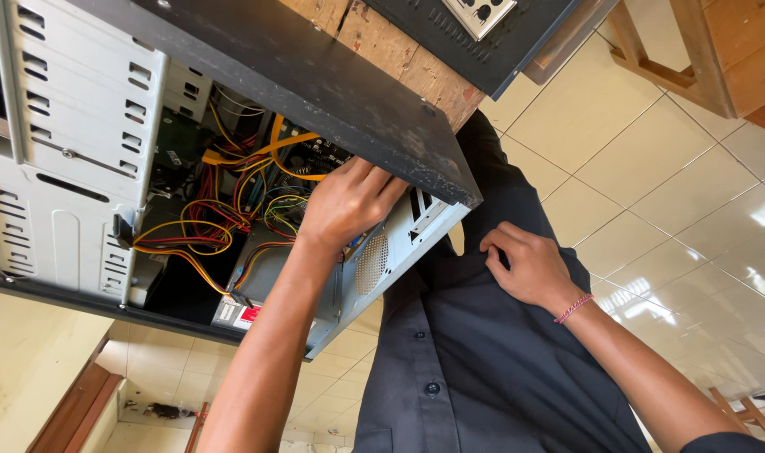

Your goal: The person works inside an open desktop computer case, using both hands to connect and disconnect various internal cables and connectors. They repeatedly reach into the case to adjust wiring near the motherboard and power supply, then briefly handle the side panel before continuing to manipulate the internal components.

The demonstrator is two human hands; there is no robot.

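Observation:
An open grey computer case (80, 193) lies on a wooden table, its inside full of yellow, red and orange cables (231, 210). My left hand (349, 205) reaches into the case near the rear wall. Its fingertips are hidden under the case's dark top panel (315, 80), so what they touch cannot be seen. My right hand (525, 264), with a pink thread bracelet on the wrist, rests on my dark trousers (491, 176). Its fingers are curled against the cloth and nothing shows in them.
A perforated vent and slot openings (391, 247) lie at the case's rear, next to my left wrist. A second dark panel (475, 42) lies on the wooden table top. Cream floor tiles (651, 168) spread to the right, with wooden furniture legs (693, 59) at the top right.

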